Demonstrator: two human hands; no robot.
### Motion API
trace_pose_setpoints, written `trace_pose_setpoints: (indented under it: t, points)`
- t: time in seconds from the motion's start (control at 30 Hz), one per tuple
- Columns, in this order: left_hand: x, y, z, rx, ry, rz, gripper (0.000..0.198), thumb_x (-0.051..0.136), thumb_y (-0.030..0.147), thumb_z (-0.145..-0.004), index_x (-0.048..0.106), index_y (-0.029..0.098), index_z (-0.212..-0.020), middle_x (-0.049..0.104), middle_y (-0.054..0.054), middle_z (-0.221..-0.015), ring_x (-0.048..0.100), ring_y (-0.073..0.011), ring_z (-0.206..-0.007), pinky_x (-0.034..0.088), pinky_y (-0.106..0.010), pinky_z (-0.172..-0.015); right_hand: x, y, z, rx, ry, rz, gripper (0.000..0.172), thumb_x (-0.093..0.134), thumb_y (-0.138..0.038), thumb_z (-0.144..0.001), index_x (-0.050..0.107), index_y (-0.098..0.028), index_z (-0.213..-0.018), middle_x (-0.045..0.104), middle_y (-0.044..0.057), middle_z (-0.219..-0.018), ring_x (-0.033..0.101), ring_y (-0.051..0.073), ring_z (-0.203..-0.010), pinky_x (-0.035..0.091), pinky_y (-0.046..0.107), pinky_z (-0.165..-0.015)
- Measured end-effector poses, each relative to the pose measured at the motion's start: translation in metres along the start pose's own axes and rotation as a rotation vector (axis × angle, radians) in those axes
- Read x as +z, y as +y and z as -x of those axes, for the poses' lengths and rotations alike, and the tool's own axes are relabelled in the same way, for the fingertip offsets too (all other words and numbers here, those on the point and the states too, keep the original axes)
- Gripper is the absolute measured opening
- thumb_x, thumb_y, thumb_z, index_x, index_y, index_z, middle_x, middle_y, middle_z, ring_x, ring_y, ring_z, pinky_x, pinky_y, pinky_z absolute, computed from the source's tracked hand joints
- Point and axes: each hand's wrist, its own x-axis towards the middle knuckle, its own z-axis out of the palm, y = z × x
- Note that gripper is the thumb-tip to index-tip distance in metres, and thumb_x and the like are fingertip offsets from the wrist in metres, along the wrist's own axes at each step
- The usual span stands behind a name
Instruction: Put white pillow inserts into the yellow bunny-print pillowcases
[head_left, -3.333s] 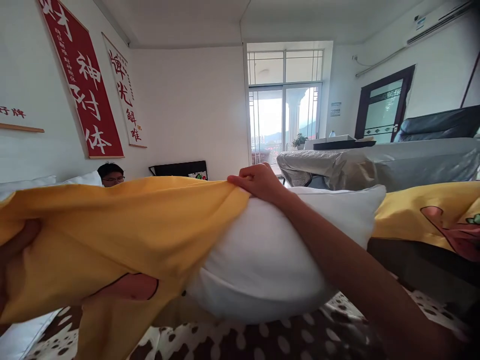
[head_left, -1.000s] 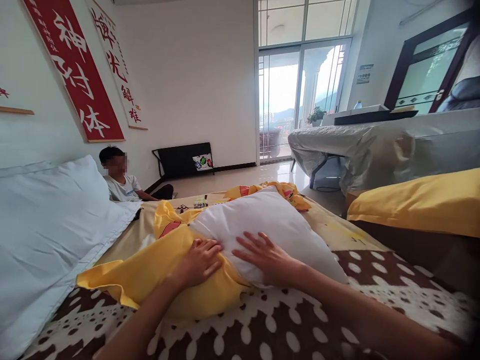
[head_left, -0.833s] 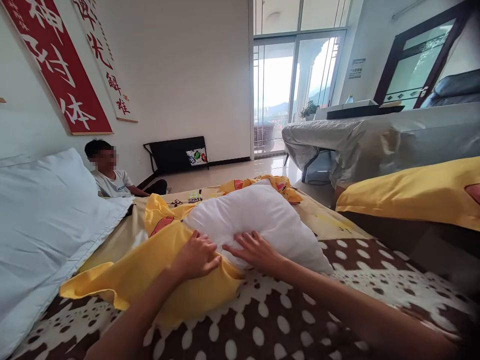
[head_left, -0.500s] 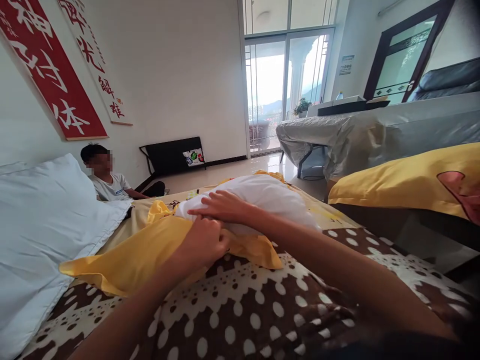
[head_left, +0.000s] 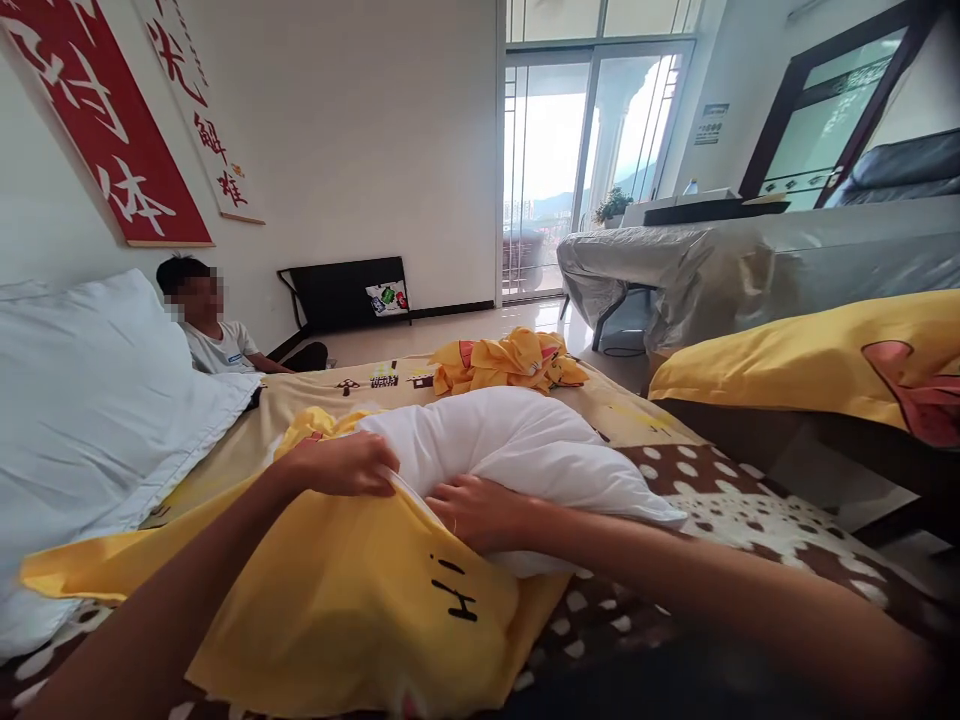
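Observation:
My left hand point(head_left: 349, 463) grips the open edge of a yellow pillowcase point(head_left: 360, 590) printed with "Hi". The case lies spread toward me, partly around a white pillow point(head_left: 517, 430) that bulges out of its opening. Closed on the pillow's near side, beside the pillowcase's edge, is my right hand point(head_left: 480, 510); its fingertips are partly hidden in the white fabric. Both rest on a bed with a brown and cream spotted blanket point(head_left: 720, 490).
A crumpled yellow cloth point(head_left: 510, 362) lies at the bed's far edge. On the left stands a large white pillow point(head_left: 112, 390), with a seated person point(head_left: 217, 340) behind it. At right are a yellow cushion point(head_left: 787, 350) and a plastic-covered table point(head_left: 675, 260).
The pillowcase has been pulled toward me and spread, showing the "Hi" print. My hands have moved apart, the left up and leftward, the right lower onto the pillow. The view has shifted slightly.

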Motion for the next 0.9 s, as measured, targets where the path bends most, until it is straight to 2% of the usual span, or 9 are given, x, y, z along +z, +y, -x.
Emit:
trace_pose_setpoints:
  t: [0.1, 0.2, 0.4, 0.53, 0.63, 0.7, 0.77, 0.83, 0.9]
  points:
    - [-0.017, 0.004, 0.001, 0.049, 0.088, 0.121, 0.023, 0.049, 0.03, -0.083, 0.059, 0.017, -0.068, 0.049, 0.004, -0.062, 0.043, -0.0106, -0.063, 0.034, -0.021, -0.059, -0.009, 0.001, -0.017, 0.043, 0.042, -0.086, 0.02, 0.049, -0.026, -0.094, 0.06, -0.018, -0.08, 0.064, 0.005, -0.089, 0.055, 0.017, -0.079, 0.039, 0.028, -0.063]
    - [-0.018, 0.002, -0.009, 0.051, 0.211, 0.184, 0.02, 0.051, 0.032, -0.084, 0.064, 0.017, -0.081, 0.058, 0.002, -0.073, 0.048, -0.0127, -0.071, 0.037, -0.023, -0.066, 0.001, -0.002, -0.024, 0.088, 0.077, -0.197, 0.014, 0.054, -0.025, -0.088, 0.061, -0.019, -0.078, 0.065, 0.004, -0.085, 0.055, 0.017, -0.078, 0.041, 0.028, -0.066]
    - [0.038, -0.038, -0.026, 0.005, 0.219, 0.109, 0.036, 0.048, 0.042, -0.088, 0.055, 0.017, -0.064, 0.052, 0.0, -0.077, 0.05, -0.0125, -0.072, 0.039, -0.024, -0.071, 0.023, -0.023, 0.009, -0.038, -0.079, -0.196, 0.013, 0.067, -0.024, -0.074, 0.065, -0.019, -0.085, 0.067, 0.005, -0.092, 0.057, 0.021, -0.088, 0.044, 0.031, -0.07]
    - [0.079, -0.045, -0.02, -0.087, 0.319, 0.028, 0.042, 0.036, 0.044, -0.094, 0.046, 0.019, -0.062, 0.052, -0.001, -0.072, 0.049, -0.0153, -0.071, 0.034, -0.028, -0.069, -0.022, -0.014, 0.02, -0.105, -0.18, -0.281, 0.028, 0.074, -0.028, -0.065, 0.069, -0.017, -0.09, 0.065, 0.012, -0.109, 0.058, 0.025, -0.097, 0.047, 0.034, -0.075]
    - [0.095, -0.035, -0.011, -0.138, 0.327, -0.019, 0.046, 0.029, 0.048, -0.096, 0.046, 0.02, -0.065, 0.053, 0.0, -0.063, 0.048, -0.0155, -0.061, 0.026, -0.029, -0.061, -0.071, 0.03, 0.012, -0.153, -0.352, -0.647, 0.029, 0.067, -0.028, -0.076, 0.07, -0.021, -0.104, 0.069, 0.005, -0.107, 0.063, 0.017, -0.09, 0.048, 0.028, -0.078]
    - [0.101, -0.028, -0.006, -0.144, 0.307, -0.041, 0.046, 0.027, 0.049, -0.097, 0.047, 0.021, -0.066, 0.054, 0.0, -0.061, 0.049, -0.016, -0.058, 0.023, -0.03, -0.059, -0.091, 0.068, 0.002, 0.041, -0.283, -0.771, 0.036, 0.06, -0.029, -0.084, 0.065, -0.023, -0.118, 0.071, 0.002, -0.104, 0.065, 0.014, -0.088, 0.047, 0.025, -0.08]
    - [0.106, -0.025, -0.004, -0.144, 0.287, -0.059, 0.046, 0.027, 0.049, -0.096, 0.047, 0.021, -0.066, 0.054, 0.0, -0.059, 0.05, -0.0171, -0.057, 0.021, -0.031, -0.059, -0.09, 0.099, -0.009, 0.372, -0.042, -0.6, 0.046, 0.06, -0.034, -0.085, 0.058, -0.021, -0.129, 0.067, 0.007, -0.117, 0.062, 0.018, -0.102, 0.044, 0.029, -0.089]
    - [0.11, -0.025, -0.002, -0.153, 0.28, -0.063, 0.045, 0.027, 0.049, -0.096, 0.044, 0.021, -0.065, 0.053, 0.0, -0.057, 0.05, -0.0179, -0.057, 0.02, -0.031, -0.059, -0.07, 0.113, -0.019, 0.599, 0.046, -0.352, 0.053, 0.058, -0.043, -0.087, 0.053, -0.019, -0.135, 0.06, 0.013, -0.129, 0.055, 0.025, -0.116, 0.037, 0.038, -0.098]
    - [0.112, -0.026, 0.0, -0.174, 0.285, -0.052, 0.045, 0.027, 0.048, -0.096, 0.043, 0.021, -0.065, 0.053, -0.001, -0.057, 0.051, -0.0181, -0.058, 0.02, -0.031, -0.058, -0.04, 0.108, -0.025, 0.669, -0.057, -0.24, 0.055, 0.052, -0.048, -0.091, 0.051, -0.017, -0.136, 0.063, 0.017, -0.124, 0.057, 0.029, -0.115, 0.035, 0.041, -0.099]
